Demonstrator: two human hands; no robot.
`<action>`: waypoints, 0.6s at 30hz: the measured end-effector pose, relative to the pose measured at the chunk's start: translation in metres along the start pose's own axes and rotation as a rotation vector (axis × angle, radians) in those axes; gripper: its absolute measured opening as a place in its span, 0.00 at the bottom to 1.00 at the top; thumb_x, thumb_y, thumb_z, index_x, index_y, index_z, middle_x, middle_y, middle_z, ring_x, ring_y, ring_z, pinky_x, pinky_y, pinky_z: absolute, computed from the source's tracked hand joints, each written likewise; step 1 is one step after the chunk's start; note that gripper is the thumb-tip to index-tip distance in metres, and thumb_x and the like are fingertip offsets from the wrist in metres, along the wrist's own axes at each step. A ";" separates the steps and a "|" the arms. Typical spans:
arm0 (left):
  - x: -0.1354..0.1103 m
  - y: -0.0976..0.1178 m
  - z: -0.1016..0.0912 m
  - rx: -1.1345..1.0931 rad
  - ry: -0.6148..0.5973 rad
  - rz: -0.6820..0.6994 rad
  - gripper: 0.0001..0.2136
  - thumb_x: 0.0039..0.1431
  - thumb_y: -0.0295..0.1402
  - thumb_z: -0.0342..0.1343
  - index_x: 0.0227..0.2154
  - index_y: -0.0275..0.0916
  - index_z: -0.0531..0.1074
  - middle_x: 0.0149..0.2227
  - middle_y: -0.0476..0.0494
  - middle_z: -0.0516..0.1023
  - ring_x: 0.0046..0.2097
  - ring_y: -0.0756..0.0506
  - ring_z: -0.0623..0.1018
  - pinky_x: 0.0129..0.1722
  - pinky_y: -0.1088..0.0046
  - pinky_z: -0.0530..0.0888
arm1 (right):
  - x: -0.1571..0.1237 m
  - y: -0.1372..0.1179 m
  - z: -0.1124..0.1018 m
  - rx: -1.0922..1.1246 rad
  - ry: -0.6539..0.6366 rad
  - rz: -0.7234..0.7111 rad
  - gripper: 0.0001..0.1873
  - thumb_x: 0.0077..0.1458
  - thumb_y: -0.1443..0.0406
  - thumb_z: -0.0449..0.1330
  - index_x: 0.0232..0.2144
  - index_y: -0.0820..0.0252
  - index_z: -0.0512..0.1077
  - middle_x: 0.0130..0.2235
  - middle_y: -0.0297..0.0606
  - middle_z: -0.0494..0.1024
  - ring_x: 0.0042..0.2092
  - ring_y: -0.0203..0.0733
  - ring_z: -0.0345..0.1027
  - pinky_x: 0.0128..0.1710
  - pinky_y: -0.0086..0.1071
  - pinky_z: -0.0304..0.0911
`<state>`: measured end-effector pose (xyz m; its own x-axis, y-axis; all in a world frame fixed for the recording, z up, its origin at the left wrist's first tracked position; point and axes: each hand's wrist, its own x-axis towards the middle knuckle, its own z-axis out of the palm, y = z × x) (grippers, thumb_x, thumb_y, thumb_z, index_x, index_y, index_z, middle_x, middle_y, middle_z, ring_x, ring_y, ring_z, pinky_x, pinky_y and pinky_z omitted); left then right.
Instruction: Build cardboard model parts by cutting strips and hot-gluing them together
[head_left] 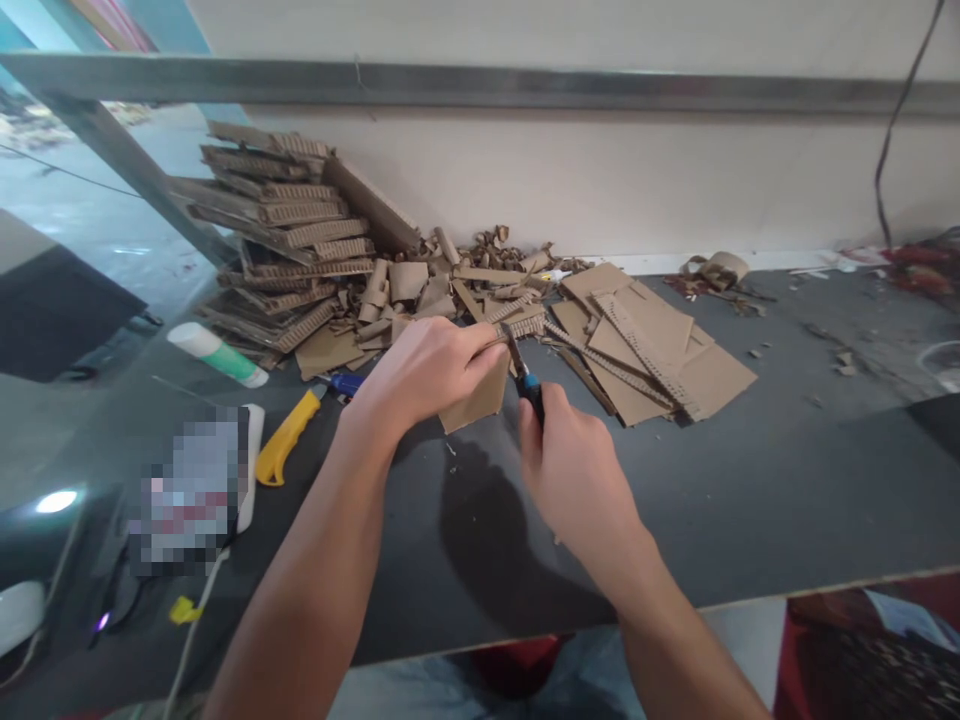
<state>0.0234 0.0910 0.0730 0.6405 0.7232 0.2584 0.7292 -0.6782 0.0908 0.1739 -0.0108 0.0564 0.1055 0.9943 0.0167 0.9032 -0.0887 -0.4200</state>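
My left hand [435, 365] is closed on a piece of corrugated cardboard [482, 393], which stands tilted on the dark table. My right hand [577, 455] wraps round the black handle of a knife [531, 390] with a light blue band near the blade. Its narrow blade points up and away from me, meeting the cardboard's upper edge by my left fingertips. A cut strip with exposed flutes [525, 318] lies just behind the blade. To the right rest flat cardboard sheets [660, 340] with fluted strips across them.
A tall stack of corrugated cardboard pieces [300, 215] leans at the back left, beside heaped brown scraps [409, 285]. At left lie a white-and-green tube [217, 355], a yellow-handled tool [287, 440] and a blurred-out device [191, 490]. A metal rail [525, 88] crosses behind the table.
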 end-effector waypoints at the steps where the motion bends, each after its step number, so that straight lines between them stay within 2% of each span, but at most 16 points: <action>1: 0.000 0.001 0.000 -0.003 -0.006 0.006 0.16 0.69 0.37 0.44 0.27 0.39 0.70 0.22 0.47 0.71 0.25 0.47 0.70 0.26 0.69 0.56 | 0.003 0.000 -0.001 0.001 -0.002 -0.006 0.08 0.67 0.65 0.49 0.34 0.59 0.62 0.23 0.32 0.65 0.21 0.36 0.55 0.22 0.29 0.40; 6: 0.003 0.001 0.006 0.006 -0.016 0.007 0.16 0.69 0.38 0.44 0.27 0.39 0.70 0.21 0.47 0.70 0.24 0.47 0.69 0.25 0.69 0.55 | 0.009 0.003 -0.001 0.012 -0.011 -0.031 0.09 0.67 0.64 0.49 0.33 0.59 0.62 0.23 0.32 0.65 0.21 0.36 0.55 0.22 0.28 0.41; 14: 0.002 -0.007 0.006 -0.040 -0.017 0.019 0.17 0.69 0.39 0.44 0.30 0.38 0.72 0.22 0.47 0.72 0.25 0.47 0.71 0.26 0.70 0.57 | -0.007 0.004 0.012 -0.040 -0.021 0.012 0.09 0.68 0.65 0.47 0.33 0.59 0.62 0.24 0.33 0.68 0.22 0.37 0.59 0.23 0.30 0.39; 18: 0.002 -0.005 0.002 -0.049 -0.046 0.021 0.14 0.66 0.39 0.48 0.30 0.39 0.72 0.22 0.47 0.71 0.25 0.47 0.70 0.26 0.70 0.58 | -0.004 0.002 0.006 -0.052 -0.052 0.019 0.08 0.68 0.65 0.48 0.35 0.60 0.62 0.24 0.34 0.69 0.22 0.37 0.61 0.22 0.30 0.39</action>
<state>0.0214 0.0957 0.0709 0.6671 0.7130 0.2160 0.7033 -0.6983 0.1328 0.1726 -0.0149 0.0497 0.1025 0.9940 -0.0388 0.9218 -0.1096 -0.3718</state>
